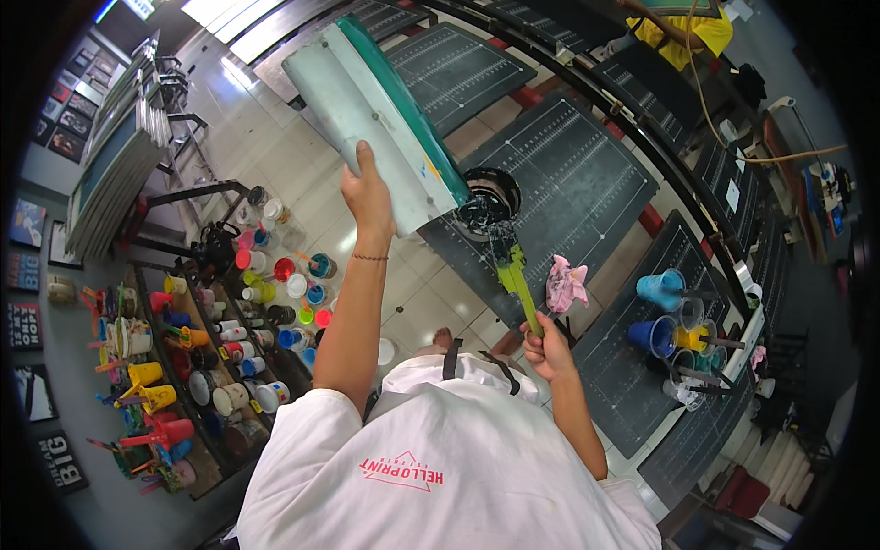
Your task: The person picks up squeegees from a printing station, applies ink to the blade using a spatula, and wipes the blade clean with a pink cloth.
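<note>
My left hand point(368, 197) is closed on the near end of a wide squeegee point(362, 115). It has a grey metal holder and a long green blade, and is tilted, its near blade corner beside a round tub point(511, 188) of black ink. The thumb lies on the holder; the other fingers are mostly hidden behind it. My right hand point(547, 348) grips a yellow-green spatula point(521, 291). Black ink coats the spatula's far end, which is at the tub's near side. The tub is on a dark platen point(577, 183) with white grid marks.
A crumpled pink cloth point(566, 284) lies right of the spatula. Blue cups point(653, 337) and a yellow one stand on the right platen. Ink pots point(285, 269) cover the floor at left, beside a loaded rack point(206, 385). A person in yellow point(674, 41) is at far right.
</note>
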`<state>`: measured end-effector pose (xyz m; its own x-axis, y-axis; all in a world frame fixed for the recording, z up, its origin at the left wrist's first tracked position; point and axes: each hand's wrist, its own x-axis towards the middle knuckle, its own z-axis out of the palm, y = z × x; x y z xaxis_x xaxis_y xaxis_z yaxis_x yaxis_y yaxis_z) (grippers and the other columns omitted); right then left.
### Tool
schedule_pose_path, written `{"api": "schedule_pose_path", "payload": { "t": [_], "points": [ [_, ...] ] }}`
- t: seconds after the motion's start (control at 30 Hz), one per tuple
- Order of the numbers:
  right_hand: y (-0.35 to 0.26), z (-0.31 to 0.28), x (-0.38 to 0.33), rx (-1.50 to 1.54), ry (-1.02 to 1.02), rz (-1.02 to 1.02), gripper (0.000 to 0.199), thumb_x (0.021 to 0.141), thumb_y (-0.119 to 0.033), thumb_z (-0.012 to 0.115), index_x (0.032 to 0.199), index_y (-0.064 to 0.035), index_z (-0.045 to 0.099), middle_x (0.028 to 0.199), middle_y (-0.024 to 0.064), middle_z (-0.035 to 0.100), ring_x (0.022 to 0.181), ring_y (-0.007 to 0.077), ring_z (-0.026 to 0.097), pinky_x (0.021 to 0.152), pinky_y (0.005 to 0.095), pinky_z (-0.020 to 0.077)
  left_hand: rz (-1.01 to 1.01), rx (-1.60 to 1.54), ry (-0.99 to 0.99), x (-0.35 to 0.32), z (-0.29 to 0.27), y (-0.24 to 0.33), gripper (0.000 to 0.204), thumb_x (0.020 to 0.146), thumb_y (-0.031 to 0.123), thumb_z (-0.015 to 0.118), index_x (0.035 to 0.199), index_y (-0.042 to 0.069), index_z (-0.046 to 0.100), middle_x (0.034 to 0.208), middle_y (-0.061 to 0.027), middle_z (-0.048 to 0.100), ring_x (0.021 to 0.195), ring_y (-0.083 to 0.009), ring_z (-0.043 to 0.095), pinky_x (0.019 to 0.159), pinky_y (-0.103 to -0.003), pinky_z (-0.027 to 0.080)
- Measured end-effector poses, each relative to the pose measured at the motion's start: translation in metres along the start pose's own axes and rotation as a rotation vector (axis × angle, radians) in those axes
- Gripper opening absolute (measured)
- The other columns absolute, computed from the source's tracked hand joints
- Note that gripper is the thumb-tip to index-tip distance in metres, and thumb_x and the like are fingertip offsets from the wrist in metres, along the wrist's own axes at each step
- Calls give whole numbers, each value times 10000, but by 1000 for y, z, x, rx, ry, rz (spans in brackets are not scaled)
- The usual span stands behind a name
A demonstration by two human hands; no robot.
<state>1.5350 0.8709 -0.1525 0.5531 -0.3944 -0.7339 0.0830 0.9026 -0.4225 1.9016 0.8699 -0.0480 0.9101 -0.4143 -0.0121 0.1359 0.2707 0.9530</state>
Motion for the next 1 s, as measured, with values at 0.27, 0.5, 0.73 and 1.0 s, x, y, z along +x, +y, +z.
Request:
{"api": "schedule_pose_path", "payload": {
  "t": [0.27,0.5,0.73,1.0],
  "points": [
    [12,-14,-12,-65,50,-90,391,1006,-363,477,953,4,603,580,-66,326,450,24,231,389,202,160,67,7,13,5,-1,2,505,986,390,522,1237,-48,503,1124,-142,612,975,-201,615,847,-326,515],
    [-53,63,-70,-1037,494,-930,280,872,-247,688,950,22,686,717,55,606,564,156,541,531,295,421,228,198,55,-1,10,11,452,973,364,556,1153,-50,561,1070,-138,641,940,-188,620,831,-319,502],
    [-77,120,-69,-1268,539,-1136,239,810,-181,728,940,13,682,785,148,655,634,277,628,605,349,483,343,441,129,-14,25,25,473,932,398,604,1043,-60,572,923,-207,661,837,-289,636,777,-387,484],
    [-75,112,-71,-1484,596,-1162,237,803,-185,729,944,1,692,783,138,652,635,295,630,590,368,483,335,431,134,-12,31,32,501,933,420,594,1056,-66,572,942,-220,664,862,-307,644,790,-397,483]
  ]
}}
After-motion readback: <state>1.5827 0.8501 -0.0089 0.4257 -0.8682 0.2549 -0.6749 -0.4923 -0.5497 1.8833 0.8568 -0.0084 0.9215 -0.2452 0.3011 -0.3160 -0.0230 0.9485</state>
